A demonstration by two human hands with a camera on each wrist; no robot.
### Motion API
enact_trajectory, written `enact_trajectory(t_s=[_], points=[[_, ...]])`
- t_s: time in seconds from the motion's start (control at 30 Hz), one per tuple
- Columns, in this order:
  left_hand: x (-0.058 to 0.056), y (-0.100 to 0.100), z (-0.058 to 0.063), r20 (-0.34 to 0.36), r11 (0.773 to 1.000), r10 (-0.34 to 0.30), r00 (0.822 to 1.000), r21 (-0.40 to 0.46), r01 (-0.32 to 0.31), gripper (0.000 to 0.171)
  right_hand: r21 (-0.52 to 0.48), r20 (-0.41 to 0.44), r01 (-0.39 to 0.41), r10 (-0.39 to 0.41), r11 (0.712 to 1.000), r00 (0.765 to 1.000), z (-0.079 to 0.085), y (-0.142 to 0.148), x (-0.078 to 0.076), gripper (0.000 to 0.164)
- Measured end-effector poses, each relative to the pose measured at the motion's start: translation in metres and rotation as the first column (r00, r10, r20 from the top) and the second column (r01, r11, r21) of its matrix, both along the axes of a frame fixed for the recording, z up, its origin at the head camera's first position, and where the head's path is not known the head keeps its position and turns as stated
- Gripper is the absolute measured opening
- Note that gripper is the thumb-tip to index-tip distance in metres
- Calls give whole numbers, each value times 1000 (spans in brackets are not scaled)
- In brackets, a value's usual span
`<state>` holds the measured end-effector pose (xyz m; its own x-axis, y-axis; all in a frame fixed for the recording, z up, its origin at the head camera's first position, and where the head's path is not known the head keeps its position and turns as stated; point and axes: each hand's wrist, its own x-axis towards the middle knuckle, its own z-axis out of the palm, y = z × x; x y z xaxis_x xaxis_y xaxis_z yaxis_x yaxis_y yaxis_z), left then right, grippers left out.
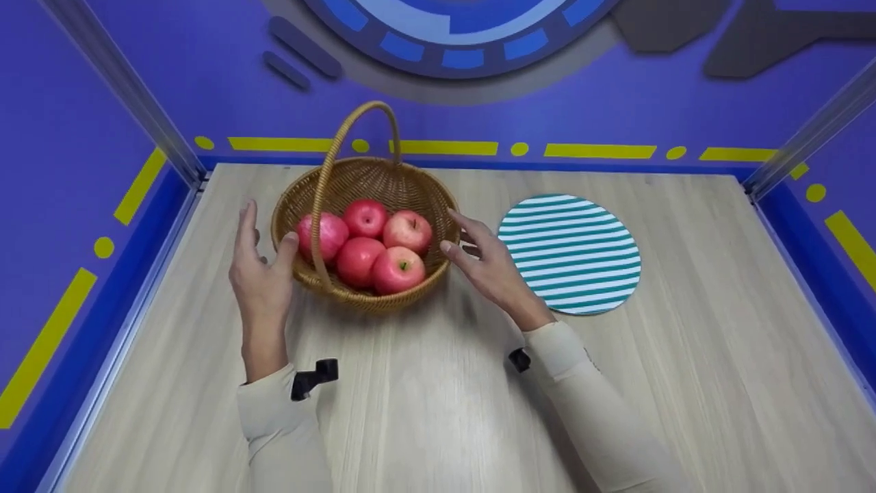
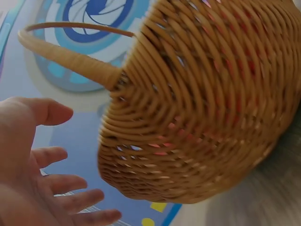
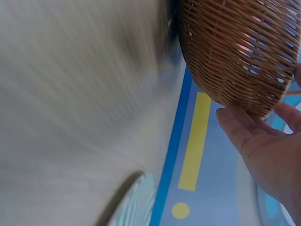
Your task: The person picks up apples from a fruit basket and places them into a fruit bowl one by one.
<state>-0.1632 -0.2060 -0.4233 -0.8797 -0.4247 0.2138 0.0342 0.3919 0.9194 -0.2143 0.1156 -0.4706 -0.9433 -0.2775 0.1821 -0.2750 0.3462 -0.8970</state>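
Blue walls (image 1: pixel 616 123) stood beyond the basket (image 1: pixel 369 174), printed with yellow bars (image 1: pixel 599 151) and dots and, above it, a round emblem (image 1: pixel 465 58). Pale wood-grained table (image 1: pixel 410 411) spread out around the basket on every side. Five red apples (image 1: pixel 359 261) sat together inside the wicker, some with stems showing, and the handle (image 1: pixel 325 178) arched up over them.

I had one hand on each side of the basket. My left hand (image 1: pixel 263 281) was just beside its left wall, fingers spread and apart from the wicker. My right hand (image 1: pixel 489 263) was at the rim on the right, its fingers loosely stretched and touching the wicker; I could not tell how much weight they bore. Right of the basket lay a round mat (image 1: pixel 569 255) with green and white stripes. Nearer me than the basket, small black devices (image 1: pixel 315 378) showed at my pale cuffs (image 1: pixel 267 404).
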Motion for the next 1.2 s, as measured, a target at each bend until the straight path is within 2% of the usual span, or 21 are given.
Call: enact_trajectory(t_s=[0.1, 0.2, 0.33, 0.53, 0.77, 0.97, 1.2], points=[[-5, -2, -6, 58, 1000, -11, 998, 22, 10, 69, -17, 33, 14, -14, 1000, 999, -1, -2, -1, 65], [-8, -5, -12, 67, 999, 4, 998, 32, -6, 65, -23, 60, 32, -30, 999, 998, -2, -4, -2, 64], [-12, -5, -20, 42, 998, 22, 999, 57, -24, 59, -26, 90, 58, -56, 998, 994, -2, -5, -4, 65], [-18, -3, -34, -12, 987, -7, 1000, 163, 9, 52, -12, 96, 104, -102, 995, 990, -9, -1, -8, 65], [-21, -8, -49, -44, 974, 40, 998, 223, -29, 50, -76, 84, 84, -77, 994, 993, -19, -4, -6, 67], [-23, -7, -52, -73, 970, 48, 996, 241, -29, 53, -107, 107, 99, -88, 989, 990, -24, -5, -4, 69], [-22, -5, -52, -103, 979, 69, 992, 199, -47, 51, -172, 140, 76, -52, 982, 989, -26, -4, -1, 71]])
